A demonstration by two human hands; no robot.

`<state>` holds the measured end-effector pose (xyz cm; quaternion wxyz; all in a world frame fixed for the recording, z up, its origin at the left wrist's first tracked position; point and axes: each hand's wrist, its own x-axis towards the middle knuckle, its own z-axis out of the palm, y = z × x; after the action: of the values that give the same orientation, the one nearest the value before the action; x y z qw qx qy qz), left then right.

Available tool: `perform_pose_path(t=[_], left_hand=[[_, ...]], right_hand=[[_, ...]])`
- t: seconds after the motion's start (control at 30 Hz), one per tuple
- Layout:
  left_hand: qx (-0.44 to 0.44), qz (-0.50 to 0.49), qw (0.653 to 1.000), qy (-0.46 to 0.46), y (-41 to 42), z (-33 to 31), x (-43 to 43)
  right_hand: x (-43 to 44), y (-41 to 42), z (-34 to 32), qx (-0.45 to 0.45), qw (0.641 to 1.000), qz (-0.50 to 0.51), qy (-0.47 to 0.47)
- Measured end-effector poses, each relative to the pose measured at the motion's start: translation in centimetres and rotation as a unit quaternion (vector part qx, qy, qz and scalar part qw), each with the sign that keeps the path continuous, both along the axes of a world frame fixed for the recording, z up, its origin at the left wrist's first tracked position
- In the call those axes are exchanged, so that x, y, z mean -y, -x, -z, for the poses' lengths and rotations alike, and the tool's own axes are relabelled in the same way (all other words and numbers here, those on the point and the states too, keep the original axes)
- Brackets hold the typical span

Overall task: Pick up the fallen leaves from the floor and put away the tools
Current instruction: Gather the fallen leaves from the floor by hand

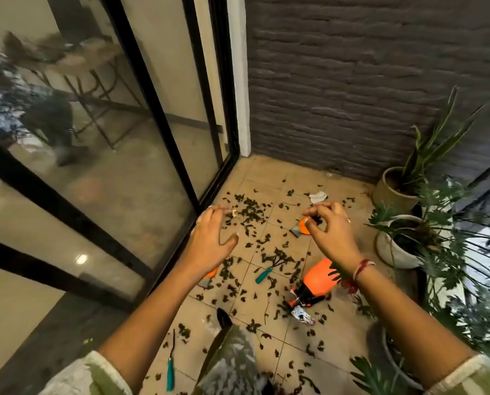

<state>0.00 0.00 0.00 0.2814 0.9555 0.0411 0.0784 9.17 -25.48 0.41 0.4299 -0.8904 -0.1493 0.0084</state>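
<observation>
Dark fallen leaves [249,212] lie scattered over the beige tiled floor [266,172]. My right hand [330,226] is raised over them, its curled fingers pinching a few dark leaves. My left hand [212,238] hovers with fingers spread and holds nothing. A teal-handled hand rake [268,267] lies between my arms. An orange spray bottle [315,282] lies on its side under my right wrist. A second teal-handled tool [170,366] lies near my left elbow. An orange-handled trowel [300,228] is partly hidden behind my right hand.
A black-framed glass sliding door [164,132] closes the left side. A dark brick wall [352,81] stands behind. Potted plants [400,240] crowd the right edge. A white scrap [318,196] and crumpled foil [302,315] lie on the tiles.
</observation>
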Motion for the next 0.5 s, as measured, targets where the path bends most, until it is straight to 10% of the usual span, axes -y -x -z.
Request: perform_pose_path(t=[0.5], left_hand=[[-0.012,-0.057,0.998,0.017,-10.6,2.6,-7.0]], right_hand=[[-5.3,-10.3,3.4,-0.035,0.996,-0.024,0.079]])
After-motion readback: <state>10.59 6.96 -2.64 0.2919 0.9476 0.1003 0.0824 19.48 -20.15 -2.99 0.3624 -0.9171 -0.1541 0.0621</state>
